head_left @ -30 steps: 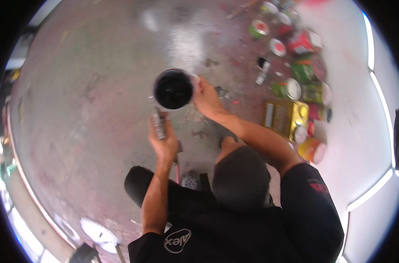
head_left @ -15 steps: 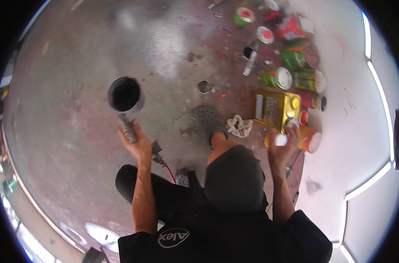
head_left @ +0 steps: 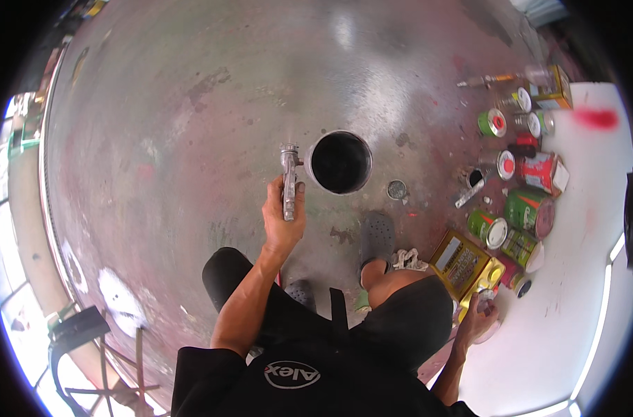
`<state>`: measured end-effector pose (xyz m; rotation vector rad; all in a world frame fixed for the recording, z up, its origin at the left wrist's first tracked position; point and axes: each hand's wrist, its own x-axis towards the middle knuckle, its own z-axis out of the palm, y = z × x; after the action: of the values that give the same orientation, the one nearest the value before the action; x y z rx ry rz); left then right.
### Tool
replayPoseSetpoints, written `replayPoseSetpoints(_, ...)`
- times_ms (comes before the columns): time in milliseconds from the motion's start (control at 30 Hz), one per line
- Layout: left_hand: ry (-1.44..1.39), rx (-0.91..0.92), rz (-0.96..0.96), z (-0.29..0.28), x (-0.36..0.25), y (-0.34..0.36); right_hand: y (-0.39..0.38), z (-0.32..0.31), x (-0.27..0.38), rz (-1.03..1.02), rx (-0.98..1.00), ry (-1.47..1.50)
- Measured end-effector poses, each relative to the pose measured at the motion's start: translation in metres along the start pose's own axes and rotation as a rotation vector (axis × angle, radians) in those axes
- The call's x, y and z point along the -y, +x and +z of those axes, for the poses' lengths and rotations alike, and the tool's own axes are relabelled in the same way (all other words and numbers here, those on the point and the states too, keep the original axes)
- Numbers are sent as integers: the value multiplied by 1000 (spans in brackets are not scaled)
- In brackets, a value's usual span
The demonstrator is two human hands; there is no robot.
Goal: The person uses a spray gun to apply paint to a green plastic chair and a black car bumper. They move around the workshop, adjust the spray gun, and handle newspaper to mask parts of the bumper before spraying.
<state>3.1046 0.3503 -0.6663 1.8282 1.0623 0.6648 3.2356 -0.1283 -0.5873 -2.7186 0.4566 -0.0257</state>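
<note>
My left hand (head_left: 283,226) grips a metal spray gun (head_left: 289,184) over the floor. Its open, round cup (head_left: 341,162) sits just to the right of the gun's body, with a dark inside. A red hose hangs below that hand. Far lower right, my right hand (head_left: 475,321) has its fingers closed around a small pale round thing (head_left: 486,297), too small to name, beside a square gold tin (head_left: 462,263) with yellow caps.
Several green and red paint cans (head_left: 528,212) line the white wall (head_left: 573,278). A small round tin (head_left: 396,189) and a crumpled white rag (head_left: 409,260) lie near my shoe (head_left: 377,240). A metal stand (head_left: 104,361) is at lower left.
The spray gun and its cup have moved right across the floor; the gun has turned and the cup lies to its right. My right hand has drawn lower, still by the gold tin.
</note>
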Motion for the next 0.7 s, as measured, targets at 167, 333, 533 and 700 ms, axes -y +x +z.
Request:
replayPoseSetpoints(167, 46, -46, -36, -26, -9, -5, 7, -5, 141, -345, 194, 469)
replayPoseSetpoints(333, 38, -7, -128, -61, -69, -15, -34, -37, 332, -852, 444, 587)
replayPoseSetpoints(533, 46, -36, -105, -134, -177, -41, -118, -116, 465, -1347, 623, 420)
replayPoseSetpoints(700, -4, -55, -201, -216, -262, -98, -169, -223, 496, -1535, 794, 303)
